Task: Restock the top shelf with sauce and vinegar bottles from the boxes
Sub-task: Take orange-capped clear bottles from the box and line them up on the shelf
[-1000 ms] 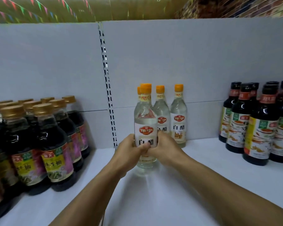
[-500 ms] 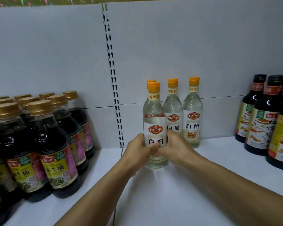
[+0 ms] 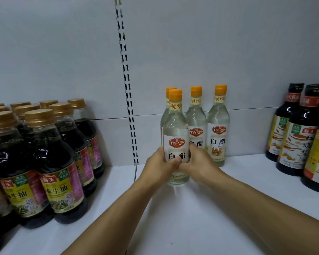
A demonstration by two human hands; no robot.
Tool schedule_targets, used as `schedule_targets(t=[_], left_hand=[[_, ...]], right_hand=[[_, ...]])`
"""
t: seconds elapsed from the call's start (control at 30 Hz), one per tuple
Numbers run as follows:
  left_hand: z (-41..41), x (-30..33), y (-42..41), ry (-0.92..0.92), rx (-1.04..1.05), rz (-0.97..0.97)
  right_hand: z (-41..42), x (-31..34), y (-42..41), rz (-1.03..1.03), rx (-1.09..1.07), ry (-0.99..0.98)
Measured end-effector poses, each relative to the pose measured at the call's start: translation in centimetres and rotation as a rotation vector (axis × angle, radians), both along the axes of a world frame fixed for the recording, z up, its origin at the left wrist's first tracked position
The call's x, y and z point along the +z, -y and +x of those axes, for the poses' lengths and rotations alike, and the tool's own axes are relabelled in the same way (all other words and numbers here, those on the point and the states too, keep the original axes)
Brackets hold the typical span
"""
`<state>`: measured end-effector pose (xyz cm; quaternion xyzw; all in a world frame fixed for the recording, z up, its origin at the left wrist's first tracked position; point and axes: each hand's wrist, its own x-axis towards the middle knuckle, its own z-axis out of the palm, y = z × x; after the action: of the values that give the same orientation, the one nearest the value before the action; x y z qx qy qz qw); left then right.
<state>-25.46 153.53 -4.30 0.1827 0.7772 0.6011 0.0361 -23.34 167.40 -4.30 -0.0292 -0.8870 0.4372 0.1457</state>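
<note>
A clear white-vinegar bottle [image 3: 175,133] with an orange cap stands upright on the white top shelf [image 3: 201,208]. My left hand [image 3: 157,167] and my right hand [image 3: 199,162] both grip its lower body, thumbs meeting across the label. Directly behind it stands another vinegar bottle [image 3: 168,92], mostly hidden. Two more vinegar bottles [image 3: 196,124] [image 3: 218,126] stand in a row against the back panel to the right.
Several dark soy-sauce bottles with gold caps [image 3: 50,162] crowd the shelf's left side. Dark sauce bottles with black caps [image 3: 298,133] stand at the right. A slotted upright [image 3: 126,83] runs down the grey back panel. Bare shelf lies in front of the vinegar bottles.
The view has tilted down and shifted left, so the bottles sit further right in the frame. Both hands keep the same hold on the front vinegar bottle, which stays on the shelf.
</note>
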Motion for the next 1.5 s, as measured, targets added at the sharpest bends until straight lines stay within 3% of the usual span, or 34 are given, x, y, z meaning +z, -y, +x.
schedule_targets(t=[0.5, 0.73, 1.2, 1.4, 1.5], left_hand=[[1.0, 0.8, 0.7, 0.035, -0.022, 0.003], [3.1, 1.1, 1.0, 0.009, 0.063, -0.061], [15.4, -0.6, 0.0, -0.192, 0.077, -0.172], [24.1, -1.0, -1.0, -0.374, 0.119, -0.218], [27.7, -1.7, -0.8, -0.354, 0.153, -0.235]], right_hand=[[1.0, 0.7, 0.9, -0.039, 0.041, 0.029], [3.7, 1.0, 0.9, -0.072, 0.046, -0.026], [16.8, 0.9, 0.7, 0.121, 0.126, -0.172], [25.1, 0.8, 0.1, 0.149, 0.178, -0.316], [28.2, 0.1, 0.2, 0.144, 0.205, -0.327]])
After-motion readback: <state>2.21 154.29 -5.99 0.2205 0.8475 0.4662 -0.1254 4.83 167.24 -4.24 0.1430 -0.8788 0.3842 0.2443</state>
